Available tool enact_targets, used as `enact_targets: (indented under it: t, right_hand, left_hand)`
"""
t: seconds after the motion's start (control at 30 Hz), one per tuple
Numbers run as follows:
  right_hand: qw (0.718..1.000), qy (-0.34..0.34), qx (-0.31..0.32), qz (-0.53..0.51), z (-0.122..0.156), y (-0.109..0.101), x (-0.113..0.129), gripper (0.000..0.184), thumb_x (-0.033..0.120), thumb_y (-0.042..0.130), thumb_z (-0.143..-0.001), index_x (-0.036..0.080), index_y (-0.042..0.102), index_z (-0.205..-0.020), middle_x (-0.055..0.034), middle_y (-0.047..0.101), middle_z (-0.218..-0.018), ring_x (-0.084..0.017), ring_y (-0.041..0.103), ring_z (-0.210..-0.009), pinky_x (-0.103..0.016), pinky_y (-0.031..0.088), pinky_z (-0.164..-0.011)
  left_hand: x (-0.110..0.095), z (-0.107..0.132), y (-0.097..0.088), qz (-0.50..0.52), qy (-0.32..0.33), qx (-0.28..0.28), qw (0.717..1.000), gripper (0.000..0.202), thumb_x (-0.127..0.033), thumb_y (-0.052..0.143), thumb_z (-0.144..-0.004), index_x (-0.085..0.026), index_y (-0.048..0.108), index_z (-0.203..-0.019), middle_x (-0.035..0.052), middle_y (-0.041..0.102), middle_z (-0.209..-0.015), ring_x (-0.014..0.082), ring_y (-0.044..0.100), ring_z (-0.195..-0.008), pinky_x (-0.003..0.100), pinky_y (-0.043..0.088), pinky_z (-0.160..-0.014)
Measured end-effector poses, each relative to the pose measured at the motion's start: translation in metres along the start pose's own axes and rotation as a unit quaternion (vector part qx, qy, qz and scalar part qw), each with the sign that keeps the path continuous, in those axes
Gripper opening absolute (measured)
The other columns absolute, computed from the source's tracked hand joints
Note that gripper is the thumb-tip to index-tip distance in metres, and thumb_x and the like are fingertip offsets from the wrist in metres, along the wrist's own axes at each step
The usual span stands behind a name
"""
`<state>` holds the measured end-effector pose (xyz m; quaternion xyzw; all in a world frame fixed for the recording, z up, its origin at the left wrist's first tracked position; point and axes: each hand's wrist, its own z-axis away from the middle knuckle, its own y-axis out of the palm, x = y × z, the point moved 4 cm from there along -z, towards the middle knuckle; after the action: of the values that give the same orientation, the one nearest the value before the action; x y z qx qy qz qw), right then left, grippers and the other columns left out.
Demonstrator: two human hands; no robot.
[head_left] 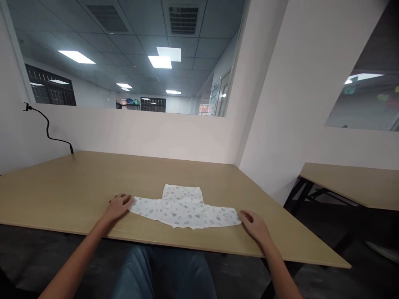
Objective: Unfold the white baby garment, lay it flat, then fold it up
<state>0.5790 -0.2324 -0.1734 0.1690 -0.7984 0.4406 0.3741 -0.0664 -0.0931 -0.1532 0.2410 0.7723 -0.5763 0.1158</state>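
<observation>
Here, left hand (120, 207), right hand (254, 226), open, empty, beside printed white garment (182, 207), on wooden table (77, 182)

The left hand (119, 207) and right hand (254, 226) rest palm down, open, well apart. The bare left forearm (77, 254) and right forearm (279, 261) slant inward.

- Centre frame, there's the cloth garment (182, 207): white, scattered with tiny green, pink and grey prints!
- Under it, a plain tan tabletop (93, 182)
- Bottom centre, blue jeans (162, 274)
- Upper left, a black cable (47, 124)
</observation>
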Motion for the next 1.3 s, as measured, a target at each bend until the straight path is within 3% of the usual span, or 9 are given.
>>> enact_targets:
  t: [0.13, 0.37, 0.5, 0.63, 0.7, 0.8, 1.0, 1.17, 1.3]
  right_hand:
    - [0.996, -0.007, -0.001, 0.094, -0.002, 0.019, 0.01, 0.053, 0.064, 0.061, -0.08, 0.017, 0.08, -0.096, -0.017, 0.074, -0.108, -0.037, 0.067, -0.106, -0.048, 0.05, -0.097]
    - [0.99, -0.066, -0.045, 0.115, 0.004, 0.033, 0.004, 0.04, 0.054, 0.06, -0.079, 0.021, 0.075, -0.095, -0.0117, 0.072, -0.109, -0.033, 0.064, -0.109, -0.047, 0.048, -0.099]
    - [0.995, -0.087, -0.03, 0.045, 0.001, 0.033, 0.007, 0.04, 0.054, 0.056, -0.075, 0.02, 0.069, -0.091, -0.0126, 0.073, -0.101, -0.031, 0.067, -0.096, -0.047, 0.051, -0.093]
    - [0.998, -0.052, -0.029, -0.037, 0.003, 0.027, 0.016, 0.044, 0.058, 0.061, -0.071, 0.02, 0.065, -0.093, -0.0129, 0.073, -0.097, -0.031, 0.069, -0.092, -0.046, 0.055, -0.091]
    - [0.995, -0.042, -0.026, -0.086, 0.003, 0.026, 0.025, 0.049, 0.059, 0.065, -0.069, 0.02, 0.063, -0.099, -0.0116, 0.073, -0.093, -0.03, 0.07, -0.088, -0.045, 0.057, -0.087]
    - [0.983, -0.04, -0.016, -0.179, 0.0, 0.031, 0.049, 0.061, 0.061, 0.072, -0.069, 0.02, 0.058, -0.112, -0.0102, 0.073, -0.093, -0.03, 0.071, -0.09, -0.044, 0.059, -0.084]
    - [0.959, -0.124, 0.092, -0.236, 0.004, 0.081, 0.137, 0.058, 0.057, 0.076, -0.08, 0.02, 0.06, -0.122, -0.0078, 0.071, -0.097, -0.026, 0.071, -0.094, -0.039, 0.059, -0.085]
    - [0.863, -0.267, 0.391, -0.177, 0.01, 0.134, 0.193, 0.039, 0.052, 0.077, -0.087, 0.023, 0.076, -0.113, -0.0093, 0.073, -0.115, -0.024, 0.069, -0.105, -0.035, 0.058, -0.091]
    - [0.935, -0.22, 0.257, -0.107, -0.054, 0.143, 0.17, 0.028, 0.045, 0.065, -0.093, 0.021, 0.079, -0.097, -0.0078, 0.076, -0.106, -0.023, 0.069, -0.099, -0.033, 0.054, -0.09]
  left_hand:
    - [-0.025, -0.003, 0.014, -0.029, 0.031, -0.029, 0.999, 0.044, -0.051, 0.055, -0.081, -0.016, 0.073, -0.101, 0.0188, 0.069, -0.124, 0.0372, 0.06, -0.12, 0.05, 0.043, -0.109]
    - [-0.053, -0.018, 0.002, 0.226, 0.022, 0.03, 0.974, 0.042, -0.057, 0.06, -0.076, -0.019, 0.06, -0.093, 0.0041, 0.068, -0.086, 0.0243, 0.063, -0.078, 0.033, 0.049, -0.068]
    - [-0.118, -0.026, -0.004, 0.261, 0.069, 0.057, 0.961, 0.043, -0.058, 0.067, -0.077, -0.019, 0.062, -0.092, 0.0042, 0.069, -0.087, 0.0227, 0.064, -0.079, 0.029, 0.047, -0.065]
    - [-0.195, -0.022, 0.011, 0.299, 0.171, 0.231, 0.91, 0.061, -0.057, 0.074, -0.08, -0.02, 0.064, -0.128, 0.0064, 0.073, -0.096, 0.0222, 0.069, -0.08, 0.027, 0.047, -0.063]
    - [-0.212, -0.03, 0.02, 0.325, 0.168, 0.257, 0.894, 0.07, -0.058, 0.073, -0.083, -0.02, 0.059, -0.14, 0.0084, 0.073, -0.1, 0.0226, 0.071, -0.079, 0.027, 0.046, -0.059]
    - [-0.205, -0.062, 0.039, 0.346, 0.124, 0.164, 0.916, 0.059, -0.054, 0.066, -0.087, -0.019, 0.062, -0.135, 0.0078, 0.071, -0.097, 0.0218, 0.07, -0.078, 0.028, 0.048, -0.063]
    - [-0.136, -0.12, 0.095, 0.185, -0.01, -0.043, 0.982, 0.025, -0.034, 0.058, -0.089, -0.018, 0.068, -0.105, 0.0084, 0.07, -0.091, 0.023, 0.066, -0.087, 0.032, 0.047, -0.079]
    - [-0.109, -0.125, 0.119, 0.096, -0.005, -0.024, 0.995, 0.022, -0.036, 0.054, -0.093, -0.019, 0.067, -0.089, 0.0092, 0.071, -0.097, 0.0235, 0.063, -0.095, 0.033, 0.046, -0.088]
    - [-0.117, -0.121, 0.122, 0.03, -0.005, 0.001, 1.0, 0.032, -0.049, 0.057, -0.094, -0.02, 0.069, -0.093, 0.0111, 0.069, -0.111, 0.0285, 0.058, -0.112, 0.039, 0.041, -0.101]
